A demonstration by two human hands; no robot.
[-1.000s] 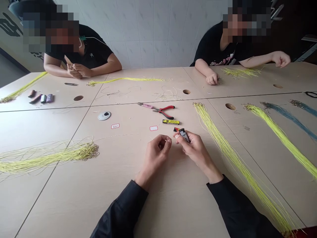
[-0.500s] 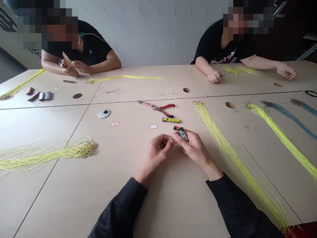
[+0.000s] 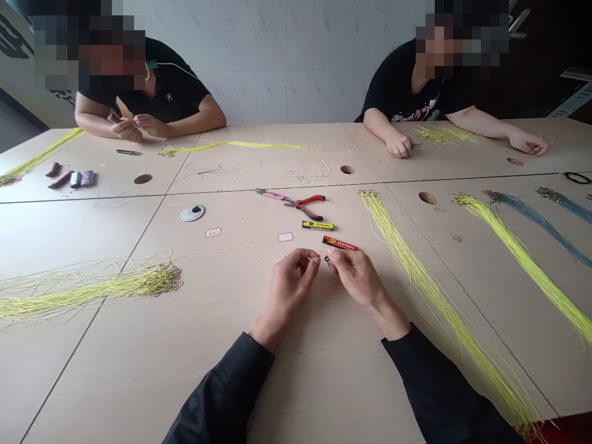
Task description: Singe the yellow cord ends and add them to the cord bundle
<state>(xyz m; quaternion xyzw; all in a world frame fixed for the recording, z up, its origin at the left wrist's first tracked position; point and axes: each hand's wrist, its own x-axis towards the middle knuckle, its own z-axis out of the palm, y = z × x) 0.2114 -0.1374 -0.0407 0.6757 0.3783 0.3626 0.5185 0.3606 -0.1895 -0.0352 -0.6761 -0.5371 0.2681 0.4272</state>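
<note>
My left hand (image 3: 292, 280) is closed, pinching a thin pale cord (image 3: 319, 254) between thumb and fingers; most of the cord is hidden. Close on its right, my right hand (image 3: 359, 279) is wrapped around a lighter (image 3: 330, 261), and only the metal top shows, pointing at the pinched cord. The two hands are apart by a small gap. Just beyond my right fingers lies a red lighter (image 3: 340, 243). A yellow lighter (image 3: 317, 226) rests behind it, below red-and-black pliers (image 3: 311, 201) and a pink-handled tool (image 3: 272, 195).
Yellow cord bundles lie left (image 3: 143, 282) and right (image 3: 416, 271), with blue bundles (image 3: 536, 216) farther right. A round metal disc (image 3: 187, 213) and two paper labels sit ahead. Two people in black shirts work across the table (image 3: 203, 382).
My right hand has turned the lighter, so its printed side no longer shows and its top faces the cord. The red lighter is now more exposed. My hands have parted slightly.
</note>
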